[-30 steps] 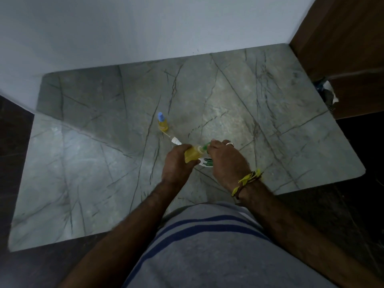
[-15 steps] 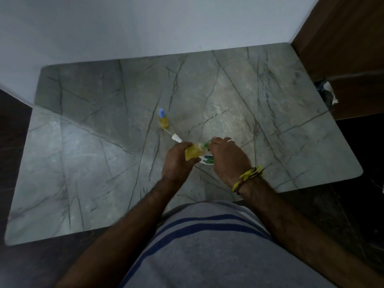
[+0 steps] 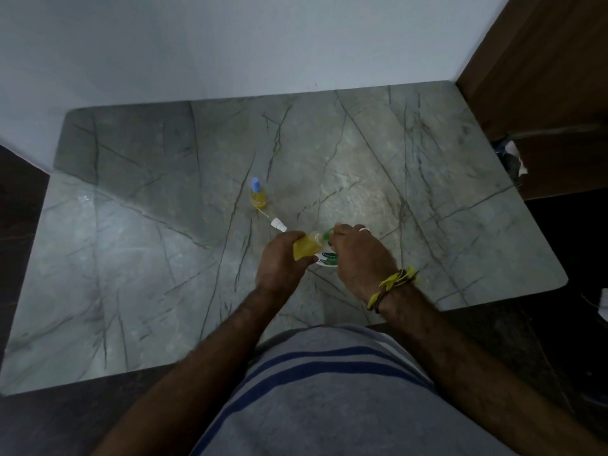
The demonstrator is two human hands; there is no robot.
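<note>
Grey marble table (image 3: 427,192); left hand (image 3: 279,264) grips yellow bottle (image 3: 306,249); right hand (image 3: 358,255) holds green-and-white container (image 3: 328,258).

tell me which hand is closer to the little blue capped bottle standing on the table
Left. The left hand, gripping a yellow bottle, is just right of and nearer the person than the blue-capped bottle; the right hand, holding a green-and-white pack, is farther right.

A grey marble table (image 3: 158,291) with dark veins stands against a white wall (image 3: 230,44). On it a small yellow bottle with a blue cap (image 3: 258,193) stands upright. Near it lies a white pump head (image 3: 278,224). A brown wooden panel (image 3: 543,77) is at the right.
</note>
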